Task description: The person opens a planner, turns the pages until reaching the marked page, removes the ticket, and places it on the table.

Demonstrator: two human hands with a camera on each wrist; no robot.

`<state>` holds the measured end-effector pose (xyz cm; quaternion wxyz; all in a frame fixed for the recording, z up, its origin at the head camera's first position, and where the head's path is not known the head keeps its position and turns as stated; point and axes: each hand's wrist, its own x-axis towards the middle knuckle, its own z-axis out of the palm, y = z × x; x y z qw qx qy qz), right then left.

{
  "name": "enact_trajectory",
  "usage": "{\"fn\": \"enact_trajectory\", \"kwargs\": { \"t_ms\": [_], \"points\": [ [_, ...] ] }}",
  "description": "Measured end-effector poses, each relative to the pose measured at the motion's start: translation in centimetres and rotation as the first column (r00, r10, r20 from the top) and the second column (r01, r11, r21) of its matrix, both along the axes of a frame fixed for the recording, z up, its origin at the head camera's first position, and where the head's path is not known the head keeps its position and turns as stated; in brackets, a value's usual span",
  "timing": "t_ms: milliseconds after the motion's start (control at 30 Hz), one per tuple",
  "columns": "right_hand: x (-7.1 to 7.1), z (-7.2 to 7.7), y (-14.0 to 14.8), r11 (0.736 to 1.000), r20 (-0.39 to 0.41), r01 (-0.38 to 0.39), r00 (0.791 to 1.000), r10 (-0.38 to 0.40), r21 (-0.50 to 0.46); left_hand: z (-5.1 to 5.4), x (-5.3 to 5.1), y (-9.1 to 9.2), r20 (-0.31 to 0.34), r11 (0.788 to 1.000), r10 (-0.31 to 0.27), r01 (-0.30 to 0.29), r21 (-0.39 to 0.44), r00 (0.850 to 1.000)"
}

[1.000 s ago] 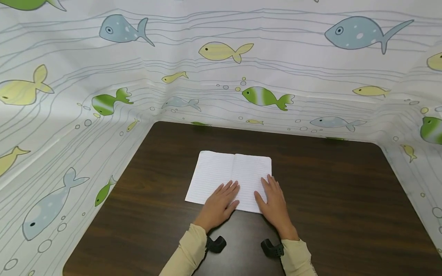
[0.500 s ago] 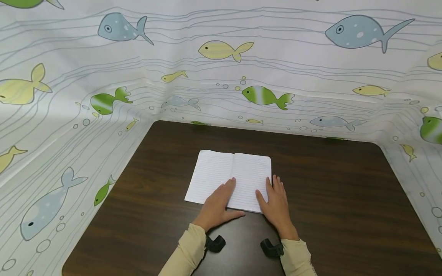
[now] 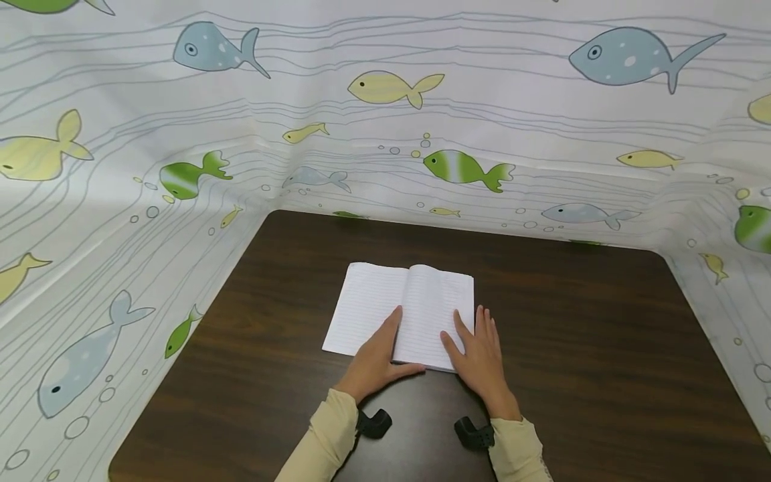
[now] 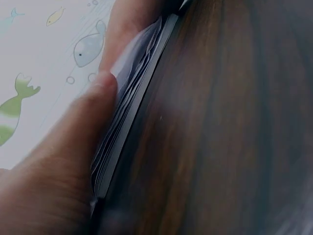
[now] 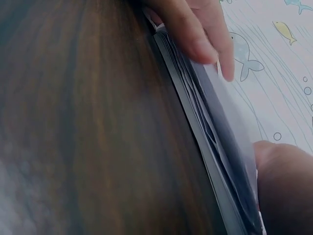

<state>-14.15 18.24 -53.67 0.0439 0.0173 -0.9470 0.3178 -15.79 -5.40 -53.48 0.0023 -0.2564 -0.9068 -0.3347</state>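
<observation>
A lined notebook [image 3: 367, 298] lies spread on the dark wooden table, its pages bulging up a little beside the middle fold. Along that fold my left hand [image 3: 375, 358] rests on its edge with straight fingers, its thumb stretched out over the lower page edge. My right hand [image 3: 482, 361] touches the right page and its outer side with fingers extended. Stacked page edges [image 4: 128, 107] show in the left wrist view, with my left thumb [image 4: 85, 120] against them. In the right wrist view the pages [image 5: 208, 115] fan slightly under my right thumb [image 5: 193, 41].
A dark brown table [image 3: 572, 348] extends around the notebook. White sheeting [image 3: 337, 40] printed with fish encloses the back and sides. Each wrist wears a black device, one on the left [image 3: 375, 424] and another on the right [image 3: 474, 434].
My left hand has turned onto its edge and shifted left to the fold, its thumb swinging off the page. My right hand has edged outward slightly. The right page now bulges by the fold.
</observation>
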Motion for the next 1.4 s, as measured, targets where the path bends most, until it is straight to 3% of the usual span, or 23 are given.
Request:
{"fn": "enact_trajectory", "kwargs": {
  "t_ms": [233,400,500,700,767,867,933,967,1067,1133,1167,1200,1233,1267,1300,1367,1400],
  "points": [
    [-0.1,0.2,0.0,1.0,0.005,-0.013,1.0,0.013,0.001,0.3,-0.4,-0.5,0.037,0.995,-0.025,0.021,0.097,0.999],
    [0.0,0.2,0.0,1.0,-0.011,-0.005,1.0,0.005,-0.023,0.3,-0.3,-0.6,0.032,0.995,-0.033,0.03,0.098,0.999],
    [0.0,0.1,0.1,0.999,-0.055,0.012,0.998,-0.014,-0.052,0.5,-0.2,-0.4,-0.009,0.992,-0.056,0.057,0.114,0.998],
    [-0.1,-0.2,0.3,0.994,-0.15,0.027,0.988,-0.042,-0.102,0.3,-0.1,-0.1,-0.15,0.986,-0.083,0.103,0.13,0.985],
    [-0.1,-0.4,0.4,0.994,-0.163,0.02,0.986,-0.037,-0.109,0.2,-0.1,-0.1,-0.176,0.984,-0.061,0.088,0.154,0.983],
    [-0.1,-0.5,0.5,0.997,-0.162,0.006,0.987,-0.02,-0.082,0.2,-0.2,0.1,-0.238,0.975,0.044,0.01,0.222,0.97],
    [0.0,-0.5,0.4,0.998,-0.151,-0.001,0.989,-0.009,-0.064,0.2,-0.3,0.3,-0.28,0.952,0.162,-0.076,0.295,0.946],
    [0.0,-0.5,0.4,0.998,-0.143,-0.003,0.99,-0.006,-0.058,0.2,-0.3,0.4,-0.321,0.943,0.226,-0.123,0.311,0.92],
    [0.0,-0.4,0.4,0.998,-0.127,-0.001,0.992,-0.008,-0.066,0.3,-0.5,0.4,-0.431,0.903,0.399,-0.265,0.338,0.809],
    [0.0,-0.4,0.4,0.998,-0.127,0.0,0.992,-0.009,-0.07,0.5,-0.6,0.3,-0.504,0.884,0.465,-0.35,0.31,0.728],
    [0.0,-0.4,0.4,0.997,-0.125,0.0,0.992,-0.009,-0.072,0.5,-0.7,0.2,-0.536,0.879,0.477,-0.382,0.286,0.697],
    [0.0,-0.4,0.4,0.998,-0.125,0.001,0.992,-0.009,-0.07,0.5,-0.8,0.1,-0.55,0.88,0.474,-0.392,0.268,0.687],
    [0.0,-0.4,0.4,0.997,-0.124,0.001,0.992,-0.01,-0.072,0.5,-0.8,0.1,-0.558,0.889,0.456,-0.388,0.245,0.693],
    [0.0,-0.4,0.4,0.997,-0.123,0.001,0.992,-0.01,-0.071,0.5,-0.8,0.0,-0.557,0.905,0.422,-0.366,0.216,0.715],
    [0.0,-0.4,0.4,0.998,-0.122,0.002,0.992,-0.01,-0.069,0.4,-0.7,0.0,-0.548,0.928,0.371,-0.328,0.179,0.75],
    [0.0,-0.3,0.4,0.998,-0.123,0.003,0.992,-0.011,-0.069,0.2,-0.6,0.0,-0.494,0.976,0.213,-0.205,0.071,0.843],
    [-0.1,-0.3,0.4,0.998,-0.125,0.004,0.992,-0.012,-0.066,0.2,-0.5,0.0,-0.446,0.99,0.126,-0.138,0.005,0.886]
  ]
}}
